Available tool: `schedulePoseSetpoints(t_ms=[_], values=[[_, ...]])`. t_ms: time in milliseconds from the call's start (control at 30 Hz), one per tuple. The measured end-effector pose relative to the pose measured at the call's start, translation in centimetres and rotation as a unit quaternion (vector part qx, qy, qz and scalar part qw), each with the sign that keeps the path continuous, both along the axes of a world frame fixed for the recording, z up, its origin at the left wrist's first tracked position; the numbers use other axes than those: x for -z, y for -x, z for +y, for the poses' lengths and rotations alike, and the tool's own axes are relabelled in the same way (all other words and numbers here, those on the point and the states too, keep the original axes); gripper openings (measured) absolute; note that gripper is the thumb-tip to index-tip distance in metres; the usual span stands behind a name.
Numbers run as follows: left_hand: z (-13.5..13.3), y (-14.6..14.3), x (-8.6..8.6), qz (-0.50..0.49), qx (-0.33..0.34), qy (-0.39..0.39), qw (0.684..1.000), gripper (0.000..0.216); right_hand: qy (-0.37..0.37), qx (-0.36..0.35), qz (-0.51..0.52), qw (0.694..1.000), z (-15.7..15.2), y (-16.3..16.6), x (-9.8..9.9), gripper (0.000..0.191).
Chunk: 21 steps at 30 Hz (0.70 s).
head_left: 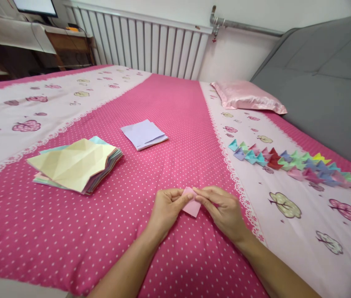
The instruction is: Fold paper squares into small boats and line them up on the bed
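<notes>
A small folded piece of pink paper [192,208] is held between my two hands, just above the pink dotted bedspread [175,256]. My left hand [168,207] pinches its left side between thumb and fingers. On the other side, my right hand [223,209] grips the upper right edge with thumb and forefinger. Beyond my hands lies a short stack of lilac square paper [144,133]. To the left sits a thicker stack of creased paper sheets [76,161], pale yellow on top. Folded paper boats [296,163] in many colours stand in rows at the right.
A pink satin pillow [248,97] lies at the far right, against a grey headboard [324,78]. Behind the bed are a white radiator [144,39] and a metal pipe [249,25]. A desk [10,37] with a monitor [37,7] stands at the back left.
</notes>
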<state>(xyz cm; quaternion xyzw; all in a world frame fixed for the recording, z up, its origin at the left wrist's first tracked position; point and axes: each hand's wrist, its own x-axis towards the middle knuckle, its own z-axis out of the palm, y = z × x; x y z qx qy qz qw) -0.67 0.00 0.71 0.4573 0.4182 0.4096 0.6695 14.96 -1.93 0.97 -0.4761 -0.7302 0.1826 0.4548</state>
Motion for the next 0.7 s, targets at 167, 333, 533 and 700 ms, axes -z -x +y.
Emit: schedulePoseSetpoints(t_ms=[167,333,533,700], values=[[-0.09,0.05,0.25,-0.006,0.006,-0.003,1.000,0.027,-0.006,-0.035,0.003,0.999,-0.01,0.07,-0.07,0.024],[-0.16,0.10,0.32,0.003,0.000,-0.018,1.000,0.027,0.038,-0.024,0.044,0.998,-0.07,0.27,-0.14,0.016],[-0.14,0.19,0.06,-0.026,-0.013,-0.007,1.000,0.028,0.175,0.013,0.141,0.974,-0.01,0.37,0.00,0.017],[-0.01,0.38,-0.14,-0.050,-0.015,0.008,0.999,0.025,0.165,0.001,0.148,0.975,0.05,0.18,-0.16,0.013]])
